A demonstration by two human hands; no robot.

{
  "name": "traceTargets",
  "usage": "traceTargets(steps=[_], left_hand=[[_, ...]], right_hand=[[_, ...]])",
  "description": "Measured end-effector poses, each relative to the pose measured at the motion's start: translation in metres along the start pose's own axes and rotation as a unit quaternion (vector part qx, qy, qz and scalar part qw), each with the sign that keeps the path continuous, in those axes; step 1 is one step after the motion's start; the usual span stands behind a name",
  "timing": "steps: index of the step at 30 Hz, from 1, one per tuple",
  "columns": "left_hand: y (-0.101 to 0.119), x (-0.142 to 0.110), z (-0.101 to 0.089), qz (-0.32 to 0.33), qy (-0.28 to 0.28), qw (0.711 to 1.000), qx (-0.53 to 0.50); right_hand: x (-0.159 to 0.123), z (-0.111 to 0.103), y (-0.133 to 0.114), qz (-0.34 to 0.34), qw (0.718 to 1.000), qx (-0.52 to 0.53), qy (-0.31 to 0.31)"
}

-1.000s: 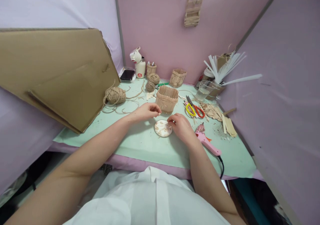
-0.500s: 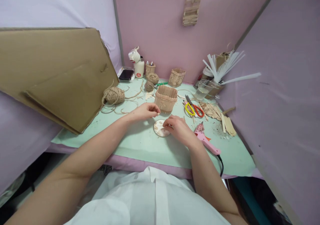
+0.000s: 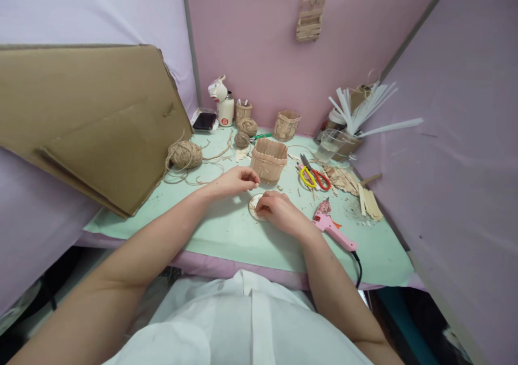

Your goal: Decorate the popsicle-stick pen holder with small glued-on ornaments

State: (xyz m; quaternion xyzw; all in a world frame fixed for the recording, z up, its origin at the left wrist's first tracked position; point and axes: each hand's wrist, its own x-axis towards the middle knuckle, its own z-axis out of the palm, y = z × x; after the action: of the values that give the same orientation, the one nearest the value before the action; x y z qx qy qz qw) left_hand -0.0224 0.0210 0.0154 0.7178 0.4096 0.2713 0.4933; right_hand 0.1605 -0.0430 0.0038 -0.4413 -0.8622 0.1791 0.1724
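The left hand (image 3: 239, 181), at the centre of the frame, has its fingers curled, with thumb and forefinger tips drawn almost together; a tiny pale spot shows there, but whether it is a held piece or a nail cannot be told. The right hand (image 3: 280, 210) bends down over the small round dish (image 3: 250, 209) just below the frame's centre, its fingers bunched and their tips inside the rim. Whether they grip one of the dish's small pieces is hidden.

The left forearm slants up from the lower left corner, palm turned inward; the right rises from the lower right, back of the hand upward. The woven-looking basket (image 3: 268, 163) stands upright on the tabletop (image 3: 234, 235) just beyond both hands. The pink glue gun (image 3: 335, 232) lies right of centre. At upper left, a cream bottle (image 3: 225, 111) bears a round red label, its characters too small to read surely.
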Motion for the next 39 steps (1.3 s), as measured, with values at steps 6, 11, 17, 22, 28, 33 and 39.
traceTargets(steps=[6,11,17,22,28,33,39], left_hand=[[0.002,-0.001,0.002,-0.006,0.003,0.999,-0.054],[0.007,0.000,0.016,-0.041,0.036,0.985,-0.161],[0.011,-0.001,0.038,-0.031,0.113,0.959,-0.258],[0.012,-0.003,0.043,-0.002,0.165,0.946,-0.278],[0.010,-0.001,0.044,0.001,0.174,0.938,-0.300],[0.010,-0.001,0.045,-0.003,0.179,0.928,-0.326],[0.008,0.000,0.045,-0.005,0.175,0.926,-0.334]], right_hand=[[-0.001,-0.003,0.005,0.067,0.988,0.095,0.097],[0.008,0.000,0.010,0.165,0.918,0.265,0.245],[0.020,0.006,0.003,0.192,0.804,0.462,0.321],[0.025,0.011,0.002,0.184,0.786,0.492,0.327],[0.026,0.014,0.002,0.188,0.776,0.498,0.339],[0.027,0.016,0.000,0.193,0.757,0.522,0.341],[0.026,0.017,-0.003,0.199,0.755,0.524,0.340]])
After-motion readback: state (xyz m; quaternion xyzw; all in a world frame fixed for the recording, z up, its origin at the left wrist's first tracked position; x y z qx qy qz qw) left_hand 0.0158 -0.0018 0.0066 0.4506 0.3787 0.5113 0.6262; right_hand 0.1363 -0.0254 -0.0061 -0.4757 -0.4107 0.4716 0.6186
